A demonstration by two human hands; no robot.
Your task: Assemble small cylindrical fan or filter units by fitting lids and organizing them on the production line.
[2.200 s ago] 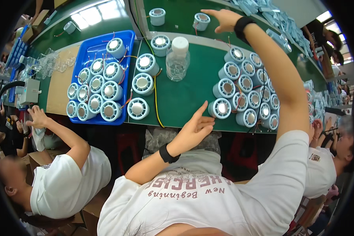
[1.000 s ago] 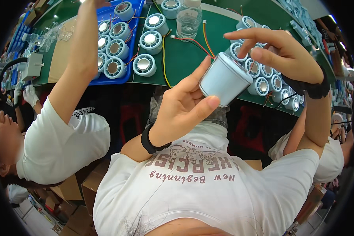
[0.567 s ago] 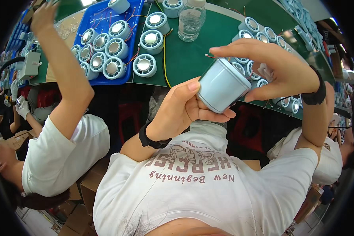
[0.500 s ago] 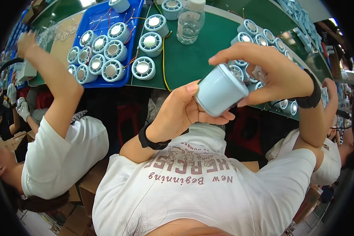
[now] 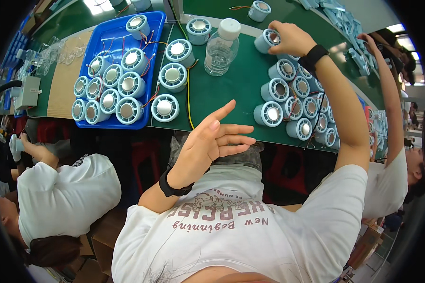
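My right hand [image 5: 293, 38] reaches across the table with its fingers closed around a light-blue cylindrical housing [image 5: 261, 43], which has a spoked ring and a silvery disc on its end. That housing is at the far end of a group of similar housings [image 5: 275, 89] on the right. Whether it rests on the table I cannot tell. My left hand [image 5: 208, 144] hovers before the table's near edge, fingers stretched out and nothing in them. Left of it, a short row of the same housings [image 5: 165, 108] stands beside a yellow cable [image 5: 189, 94].
A blue tray [image 5: 109, 40] with several wired housings lies at the left. A clear capped bottle [image 5: 220, 53] stands mid-table. One housing [image 5: 259, 11] sits farther back, and pale blue strips [image 5: 337, 28] are heaped at the far right. People sit on both sides.
The housing held by both hands before my chest has gone to the far right group in my right hand. My left hand has let go and opened. The left neighbour's raised arm has come down.
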